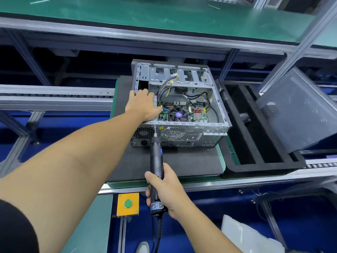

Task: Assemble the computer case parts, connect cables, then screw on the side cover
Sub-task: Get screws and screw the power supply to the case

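An open metal computer case [217,114] lies on its side on a dark foam pad [175,161], showing its motherboard [184,112] with a fan and loose cables [167,84]. My left hand [143,105] rests palm down inside the case at its left side, on what seems to be the power supply, mostly hidden beneath it. My right hand [166,189] grips a black electric screwdriver [156,161]. Its bit touches the case's rear panel near the top edge, above the power supply vent. The grey side cover [299,110] leans at the right.
A black foam tray [255,143] with long slots sits right of the pad. A yellow box with a green button [128,203] is mounted at the bench's front edge. A conveyor rail [54,97] runs left. A white plastic bag [251,236] lies low at the right.
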